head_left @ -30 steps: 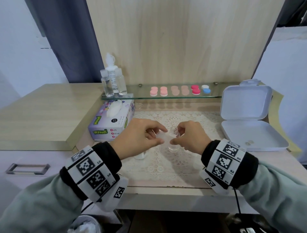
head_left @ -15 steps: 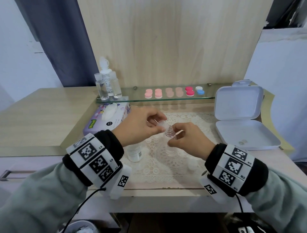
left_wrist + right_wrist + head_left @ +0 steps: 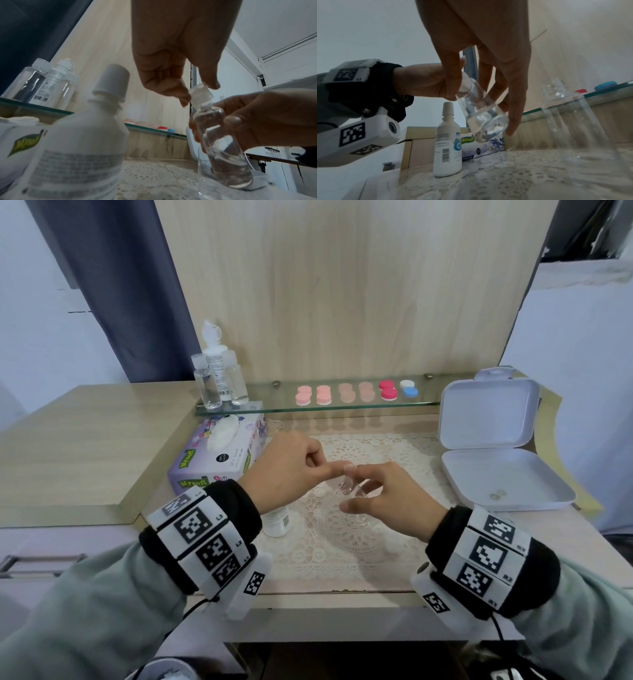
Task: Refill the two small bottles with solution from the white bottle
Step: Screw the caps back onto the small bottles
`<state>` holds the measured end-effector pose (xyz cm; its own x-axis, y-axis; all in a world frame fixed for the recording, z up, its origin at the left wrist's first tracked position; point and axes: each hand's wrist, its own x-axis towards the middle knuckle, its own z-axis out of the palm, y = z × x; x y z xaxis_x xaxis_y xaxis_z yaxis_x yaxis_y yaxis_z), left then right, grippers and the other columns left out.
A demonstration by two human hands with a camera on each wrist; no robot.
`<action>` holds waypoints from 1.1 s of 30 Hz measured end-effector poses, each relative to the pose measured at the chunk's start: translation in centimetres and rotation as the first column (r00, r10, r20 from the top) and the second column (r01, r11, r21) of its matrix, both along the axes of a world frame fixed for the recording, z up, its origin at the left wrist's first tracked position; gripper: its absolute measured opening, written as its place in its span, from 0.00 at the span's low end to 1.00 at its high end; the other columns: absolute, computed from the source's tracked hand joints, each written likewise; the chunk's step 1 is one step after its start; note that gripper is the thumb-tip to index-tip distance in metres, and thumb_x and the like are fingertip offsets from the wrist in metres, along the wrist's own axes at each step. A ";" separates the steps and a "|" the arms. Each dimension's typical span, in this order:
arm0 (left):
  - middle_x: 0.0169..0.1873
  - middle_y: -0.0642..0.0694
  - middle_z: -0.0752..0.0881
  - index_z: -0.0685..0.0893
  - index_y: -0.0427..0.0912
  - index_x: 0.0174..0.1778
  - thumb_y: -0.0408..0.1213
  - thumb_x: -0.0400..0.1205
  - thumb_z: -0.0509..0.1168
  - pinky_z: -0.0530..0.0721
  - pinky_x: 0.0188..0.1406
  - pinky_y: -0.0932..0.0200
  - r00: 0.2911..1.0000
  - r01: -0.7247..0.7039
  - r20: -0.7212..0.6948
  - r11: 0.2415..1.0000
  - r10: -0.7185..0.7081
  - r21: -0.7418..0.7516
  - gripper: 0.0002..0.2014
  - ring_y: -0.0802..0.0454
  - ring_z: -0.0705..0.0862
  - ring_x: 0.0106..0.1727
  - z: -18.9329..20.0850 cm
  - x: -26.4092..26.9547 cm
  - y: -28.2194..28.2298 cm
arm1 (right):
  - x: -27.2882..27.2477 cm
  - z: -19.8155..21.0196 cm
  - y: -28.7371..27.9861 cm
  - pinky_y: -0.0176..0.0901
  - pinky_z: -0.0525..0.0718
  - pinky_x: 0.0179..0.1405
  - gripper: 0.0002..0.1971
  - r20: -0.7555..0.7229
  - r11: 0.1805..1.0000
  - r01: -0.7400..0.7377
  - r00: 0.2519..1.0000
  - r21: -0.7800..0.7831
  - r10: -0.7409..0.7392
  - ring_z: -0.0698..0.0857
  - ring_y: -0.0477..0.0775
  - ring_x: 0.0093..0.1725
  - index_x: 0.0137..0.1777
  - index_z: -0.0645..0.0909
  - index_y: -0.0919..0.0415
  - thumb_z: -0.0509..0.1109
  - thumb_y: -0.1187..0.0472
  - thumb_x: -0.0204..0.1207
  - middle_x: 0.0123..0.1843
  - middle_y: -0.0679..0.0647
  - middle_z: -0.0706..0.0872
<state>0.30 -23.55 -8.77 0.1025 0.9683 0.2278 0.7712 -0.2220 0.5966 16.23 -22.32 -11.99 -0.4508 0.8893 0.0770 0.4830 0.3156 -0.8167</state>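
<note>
A small clear bottle [image 3: 348, 487] with some clear liquid in it hangs tilted above the lace mat. My right hand [image 3: 359, 491] grips its body [image 3: 481, 112] between thumb and fingers. My left hand [image 3: 330, 472] pinches the bottle's clear cap [image 3: 200, 93] at the neck. The white bottle [image 3: 275, 522] stands capped on the mat, half hidden under my left wrist; the left wrist view shows it close up [image 3: 82, 135]. A second small clear bottle [image 3: 573, 121] stands empty and uncapped on the mat beside my right hand.
A tissue box [image 3: 219, 460] lies at the left. A glass shelf [image 3: 342, 405] at the back carries more bottles [image 3: 219, 378] and several coloured lens cases [image 3: 356, 392]. An open white box [image 3: 493, 460] stands at the right.
The small bottle has come up off the mat, held between both hands. My left fingers have stayed at its cap and my right fingers have spread along its body.
</note>
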 end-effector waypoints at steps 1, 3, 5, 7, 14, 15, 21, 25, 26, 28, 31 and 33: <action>0.20 0.53 0.79 0.77 0.45 0.22 0.54 0.69 0.70 0.73 0.25 0.72 1.000 -0.014 -0.003 1.000 0.014 0.018 0.18 0.61 0.75 0.22 -0.1 0.0 0.0 | -0.1 0.0 -0.1 0.25 0.77 0.33 0.07 -0.007 1.000 0.006 1.000 0.001 -0.006 0.81 0.47 0.37 0.41 0.82 0.56 0.77 0.61 0.66 0.45 0.49 0.85; 0.20 0.53 0.78 0.77 0.46 0.22 0.54 0.69 0.70 0.73 0.26 0.72 0.999 -0.014 0.034 0.999 0.012 0.046 0.18 0.63 0.76 0.23 -0.4 0.0 0.0 | -0.1 0.0 -0.1 0.21 0.75 0.32 0.08 -0.004 1.000 0.027 1.000 0.007 -0.027 0.81 0.47 0.36 0.41 0.83 0.54 0.78 0.60 0.65 0.45 0.49 0.86; 0.25 0.55 0.81 0.83 0.45 0.29 0.49 0.68 0.73 0.75 0.28 0.76 0.995 0.028 0.090 0.999 -0.031 0.039 0.12 0.67 0.77 0.26 -0.5 -0.1 -0.2 | 0.0 0.0 0.0 0.19 0.75 0.31 0.09 -0.005 0.999 0.046 0.999 0.005 -0.046 0.80 0.44 0.33 0.44 0.85 0.57 0.79 0.60 0.64 0.45 0.50 0.86; 0.32 0.59 0.82 0.88 0.43 0.41 0.39 0.69 0.74 0.78 0.34 0.79 0.987 0.095 0.127 0.995 -0.095 0.003 0.08 0.71 0.79 0.32 -0.3 -0.3 -0.5 | 0.2 0.0 0.0 0.19 0.74 0.29 0.08 -0.016 0.999 0.053 0.998 -0.003 -0.053 0.79 0.42 0.31 0.42 0.85 0.56 0.79 0.60 0.64 0.42 0.49 0.86; 0.61 0.59 0.81 0.78 0.55 0.63 0.36 0.70 0.73 0.78 0.58 0.72 0.968 0.197 0.174 0.976 -0.179 -0.092 0.25 0.66 0.77 0.63 0.1 -0.7 -0.7 | 0.3 0.2 -0.3 0.19 0.75 0.28 0.13 -0.030 0.999 0.050 0.998 0.003 -0.050 0.79 0.41 0.30 0.49 0.87 0.60 0.79 0.61 0.64 0.46 0.52 0.89; 0.55 0.56 0.83 0.79 0.53 0.62 0.43 0.70 0.73 0.80 0.51 0.72 0.983 0.116 0.152 0.991 -0.105 -0.065 0.23 0.63 0.81 0.56 0.2 -0.5 -0.6 | 0.3 0.3 -0.2 0.19 0.75 0.28 0.13 -0.029 0.999 0.049 0.998 0.005 -0.049 0.79 0.41 0.30 0.50 0.87 0.60 0.79 0.61 0.64 0.46 0.53 0.88; 0.46 0.51 0.88 0.87 0.46 0.48 0.33 0.72 0.72 0.82 0.43 0.77 0.988 0.141 0.067 0.989 -0.137 -0.051 0.10 0.69 0.84 0.39 0.5 -0.5 -0.8 | 0.4 0.2 -0.3 0.17 0.74 0.26 0.09 -0.033 0.998 0.057 0.998 -0.016 -0.058 0.79 0.38 0.27 0.44 0.87 0.58 0.79 0.61 0.63 0.42 0.49 0.86; 0.58 0.57 0.81 0.79 0.53 0.63 0.38 0.70 0.74 0.81 0.56 0.66 0.988 0.149 0.051 0.982 -0.143 -0.120 0.25 0.63 0.80 0.57 0.7 -0.3 -0.9 | 0.5 0.1 -0.3 0.18 0.74 0.28 0.10 -0.059 0.999 0.046 0.997 -0.023 -0.047 0.79 0.41 0.30 0.46 0.88 0.59 0.79 0.62 0.63 0.45 0.51 0.89; 0.50 0.56 0.84 0.81 0.50 0.59 0.44 0.70 0.73 0.82 0.51 0.64 0.997 0.076 0.032 0.993 -0.074 -0.095 0.22 0.62 0.83 0.49 0.6 -0.1 -0.9 | 0.5 0.1 -0.3 0.17 0.74 0.27 0.10 -0.056 0.999 0.045 0.997 -0.024 -0.046 0.79 0.41 0.30 0.46 0.87 0.59 0.79 0.62 0.63 0.43 0.49 0.88; 0.36 0.56 0.85 0.84 0.45 0.46 0.46 0.71 0.71 0.83 0.39 0.66 0.999 0.018 0.030 0.999 -0.017 -0.048 0.12 0.65 0.83 0.34 0.7 0.1 -0.9 | 0.4 0.1 -0.2 0.17 0.73 0.27 0.12 -0.039 0.999 0.046 0.998 -0.028 -0.047 0.79 0.40 0.29 0.47 0.87 0.59 0.79 0.61 0.63 0.38 0.44 0.85; 0.51 0.60 0.85 0.86 0.48 0.50 0.33 0.71 0.73 0.79 0.52 0.68 0.986 0.166 -0.004 0.981 -0.167 -0.098 0.13 0.70 0.81 0.52 1.0 -0.2 -0.9 | 0.5 0.1 -0.2 0.18 0.74 0.27 0.08 -0.044 0.998 0.047 0.998 -0.038 -0.049 0.79 0.41 0.29 0.40 0.85 0.52 0.80 0.61 0.63 0.38 0.43 0.85; 0.57 0.58 0.84 0.84 0.51 0.56 0.37 0.69 0.75 0.78 0.56 0.67 0.991 0.128 -0.024 0.988 -0.131 -0.087 0.19 0.65 0.80 0.56 1.0 -0.3 -0.8 | 0.5 0.1 -0.3 0.19 0.74 0.28 0.09 -0.050 0.999 0.041 0.998 -0.025 -0.042 0.79 0.42 0.30 0.35 0.82 0.49 0.80 0.61 0.62 0.43 0.48 0.87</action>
<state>0.00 -24.35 -7.75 0.2339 0.9622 0.1398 0.7565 -0.2704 0.5954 16.75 -22.58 -11.93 -0.4097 0.9089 0.0771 0.4532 0.2761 -0.8476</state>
